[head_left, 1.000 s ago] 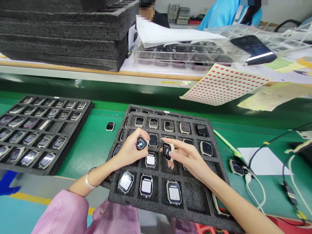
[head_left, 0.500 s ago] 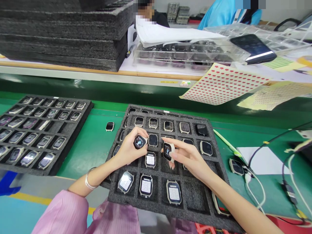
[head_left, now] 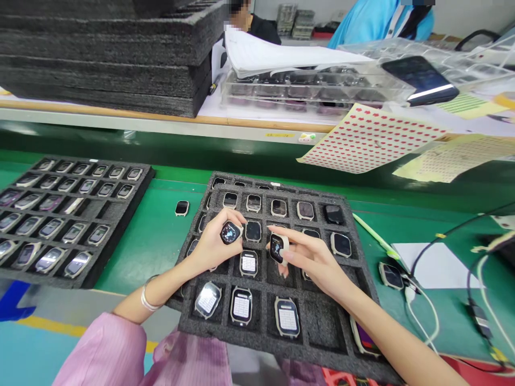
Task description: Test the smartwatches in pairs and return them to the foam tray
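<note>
My left hand [head_left: 219, 236] is closed around a smartwatch [head_left: 230, 232] whose dark screen shows a lit watch face. A second smartwatch [head_left: 277, 247], with a similar lit face and a pale case, is gripped between the thumb and fingers of my right hand [head_left: 306, 254]. Both are held just above a black foam tray [head_left: 277, 346]. In its slots lie several strapless watches; a few in the nearer rows, such as this watch [head_left: 241, 306], show a white grid screen, while others, like this dark-screened watch [head_left: 341, 244], look off. My hands hide some slots.
Another foam tray [head_left: 116, 225] of watches lies at the left. A single watch [head_left: 182, 208] rests on the green table between the trays. Cables [head_left: 434, 316] and a wired watch [head_left: 390, 275] are at the right. Stacked foam trays [head_left: 100, 69] and a phone [head_left: 420, 78] occupy the shelf.
Both hands keep nearly the same pose with their watches. The lit screen at the tray's lower right corner has turned from green and red to purple.
</note>
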`<action>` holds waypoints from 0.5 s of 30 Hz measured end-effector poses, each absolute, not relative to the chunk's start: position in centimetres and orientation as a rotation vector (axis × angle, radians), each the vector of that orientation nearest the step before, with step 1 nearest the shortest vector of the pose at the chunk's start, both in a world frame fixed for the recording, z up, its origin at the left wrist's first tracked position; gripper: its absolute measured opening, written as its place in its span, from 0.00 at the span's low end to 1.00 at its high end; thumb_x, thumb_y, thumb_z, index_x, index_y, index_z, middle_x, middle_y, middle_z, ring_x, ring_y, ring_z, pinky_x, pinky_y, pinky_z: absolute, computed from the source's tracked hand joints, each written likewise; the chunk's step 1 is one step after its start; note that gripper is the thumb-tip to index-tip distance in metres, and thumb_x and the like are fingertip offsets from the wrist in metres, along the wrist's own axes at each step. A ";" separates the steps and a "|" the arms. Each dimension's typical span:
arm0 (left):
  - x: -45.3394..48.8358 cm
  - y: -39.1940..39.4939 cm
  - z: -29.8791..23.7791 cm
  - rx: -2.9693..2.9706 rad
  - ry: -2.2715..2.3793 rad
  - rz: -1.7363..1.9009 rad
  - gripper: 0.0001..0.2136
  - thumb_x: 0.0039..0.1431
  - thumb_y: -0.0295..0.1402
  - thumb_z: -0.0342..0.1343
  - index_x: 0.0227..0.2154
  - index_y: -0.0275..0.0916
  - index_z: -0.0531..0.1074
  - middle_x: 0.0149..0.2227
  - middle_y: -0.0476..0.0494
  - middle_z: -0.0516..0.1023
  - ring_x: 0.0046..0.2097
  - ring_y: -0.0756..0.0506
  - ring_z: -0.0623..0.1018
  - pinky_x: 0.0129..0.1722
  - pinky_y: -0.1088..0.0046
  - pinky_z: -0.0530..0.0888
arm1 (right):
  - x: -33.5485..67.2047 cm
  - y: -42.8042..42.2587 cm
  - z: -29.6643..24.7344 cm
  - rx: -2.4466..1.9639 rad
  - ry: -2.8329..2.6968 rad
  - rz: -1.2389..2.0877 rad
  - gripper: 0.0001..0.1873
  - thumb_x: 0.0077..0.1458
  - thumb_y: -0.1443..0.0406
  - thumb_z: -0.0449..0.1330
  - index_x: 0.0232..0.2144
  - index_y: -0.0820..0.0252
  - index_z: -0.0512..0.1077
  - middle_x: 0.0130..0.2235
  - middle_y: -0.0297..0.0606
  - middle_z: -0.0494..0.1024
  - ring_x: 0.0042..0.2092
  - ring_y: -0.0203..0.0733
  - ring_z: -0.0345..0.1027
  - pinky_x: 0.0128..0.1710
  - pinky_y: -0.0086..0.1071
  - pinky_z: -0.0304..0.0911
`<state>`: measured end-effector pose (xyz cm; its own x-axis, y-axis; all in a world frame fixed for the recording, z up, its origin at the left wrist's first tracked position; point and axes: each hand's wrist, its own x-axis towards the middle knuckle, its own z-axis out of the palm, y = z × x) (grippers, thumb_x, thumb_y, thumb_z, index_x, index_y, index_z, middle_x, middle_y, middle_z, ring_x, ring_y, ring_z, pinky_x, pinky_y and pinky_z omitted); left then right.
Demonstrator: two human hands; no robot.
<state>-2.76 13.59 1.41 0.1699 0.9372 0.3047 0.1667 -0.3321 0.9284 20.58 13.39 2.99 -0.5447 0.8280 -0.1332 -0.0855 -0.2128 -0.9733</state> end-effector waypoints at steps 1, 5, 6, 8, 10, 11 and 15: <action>-2.8 13.6 1.4 1.660 1.071 1.238 0.12 0.46 0.19 0.54 0.32 0.40 0.61 0.39 0.44 0.72 0.44 0.45 0.73 0.46 0.66 0.68 | 20.6 13.4 3.0 -0.908 -1.406 1.827 0.24 0.57 0.63 0.65 0.56 0.54 0.70 0.27 0.34 0.76 0.26 0.36 0.70 0.29 0.29 0.69; -2.8 13.6 1.5 1.648 1.096 1.262 0.11 0.48 0.20 0.55 0.32 0.40 0.62 0.40 0.43 0.73 0.45 0.44 0.73 0.48 0.65 0.68 | 20.6 13.4 3.1 -0.910 -1.399 1.820 0.23 0.57 0.63 0.65 0.55 0.53 0.71 0.27 0.33 0.76 0.26 0.35 0.70 0.28 0.28 0.69; -2.8 13.7 1.5 1.646 1.101 1.270 0.11 0.48 0.21 0.55 0.32 0.40 0.62 0.41 0.43 0.73 0.46 0.44 0.73 0.48 0.65 0.68 | 20.6 13.3 3.1 -0.912 -1.397 1.819 0.23 0.57 0.63 0.65 0.55 0.53 0.71 0.27 0.33 0.76 0.26 0.35 0.70 0.28 0.28 0.69; -2.8 13.7 1.5 1.649 1.105 1.278 0.11 0.48 0.21 0.56 0.33 0.40 0.62 0.41 0.43 0.73 0.46 0.44 0.73 0.48 0.65 0.68 | 20.5 13.3 3.2 -0.917 -1.399 1.816 0.23 0.57 0.64 0.65 0.55 0.53 0.71 0.27 0.33 0.76 0.26 0.35 0.70 0.29 0.28 0.69; -2.9 13.6 1.5 1.662 1.100 1.275 0.12 0.47 0.20 0.55 0.32 0.40 0.61 0.40 0.43 0.73 0.46 0.44 0.73 0.47 0.66 0.68 | 20.6 13.3 3.3 -0.918 -1.403 1.816 0.23 0.57 0.64 0.64 0.55 0.54 0.71 0.26 0.33 0.76 0.26 0.36 0.70 0.29 0.28 0.69; -2.9 13.6 1.4 1.668 1.098 1.275 0.12 0.46 0.19 0.54 0.32 0.40 0.61 0.40 0.43 0.73 0.45 0.45 0.73 0.47 0.66 0.68 | 20.6 13.3 3.4 -0.915 -1.401 1.814 0.23 0.57 0.64 0.65 0.55 0.54 0.71 0.26 0.34 0.76 0.26 0.36 0.70 0.28 0.28 0.69; -2.8 13.5 1.5 1.671 1.086 1.302 0.13 0.46 0.18 0.54 0.32 0.40 0.61 0.40 0.43 0.72 0.46 0.44 0.73 0.47 0.66 0.67 | 20.6 13.3 3.5 -0.903 -1.390 1.802 0.23 0.56 0.63 0.65 0.55 0.53 0.71 0.29 0.34 0.77 0.26 0.36 0.70 0.28 0.29 0.69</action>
